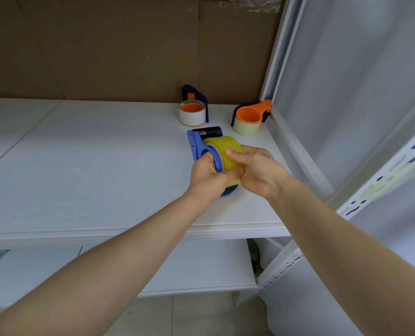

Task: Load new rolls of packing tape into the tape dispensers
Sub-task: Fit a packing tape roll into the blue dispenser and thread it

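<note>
A blue tape dispenser (198,145) with a black roller at its far end is held just above the white shelf (92,166). A yellowish clear tape roll (222,147) sits on its hub. My left hand (207,178) grips the dispenser's blue ring from the left. My right hand (257,169) wraps the tape roll from the right, fingers on its outer face. Both thumbs meet at the roll's near edge.
Two more dispensers stand at the back of the shelf: a dark blue one with an orange hub and white tape (193,110), and an orange one with pale tape (249,117) by the rack post. Cardboard lines the back. A lower shelf (196,267) lies beneath.
</note>
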Available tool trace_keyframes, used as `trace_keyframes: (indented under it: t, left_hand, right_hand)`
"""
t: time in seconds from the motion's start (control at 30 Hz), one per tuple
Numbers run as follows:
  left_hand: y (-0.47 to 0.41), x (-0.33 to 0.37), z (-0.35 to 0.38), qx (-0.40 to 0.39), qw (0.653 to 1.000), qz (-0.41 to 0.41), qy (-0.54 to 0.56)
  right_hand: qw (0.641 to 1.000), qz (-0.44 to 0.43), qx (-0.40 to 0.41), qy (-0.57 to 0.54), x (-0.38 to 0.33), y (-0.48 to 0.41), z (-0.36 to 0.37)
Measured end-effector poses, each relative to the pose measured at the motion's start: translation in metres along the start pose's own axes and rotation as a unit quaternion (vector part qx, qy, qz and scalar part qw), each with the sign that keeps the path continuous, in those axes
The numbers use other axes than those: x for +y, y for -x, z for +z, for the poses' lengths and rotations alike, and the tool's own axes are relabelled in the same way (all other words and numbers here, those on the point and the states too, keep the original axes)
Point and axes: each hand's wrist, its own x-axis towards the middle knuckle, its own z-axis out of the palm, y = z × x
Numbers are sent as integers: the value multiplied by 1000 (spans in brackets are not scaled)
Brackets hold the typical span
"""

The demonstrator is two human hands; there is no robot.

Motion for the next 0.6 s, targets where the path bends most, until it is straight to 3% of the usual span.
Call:
trace_keyframes:
  t: [0.1, 0.3, 0.6]
  left_hand:
    - [1, 0, -2, -6, 1000, -4, 10]
    - [1, -2, 2, 5, 1000, 0, -16]
    - [2, 0, -1, 2, 1000, 4, 0]
  right_hand:
    - [1000, -1, -4, 4, 0, 0, 0]
    - [985, 35, 147, 80, -9, -6, 17]
    - [994, -10, 98, 38, 2, -2, 13]
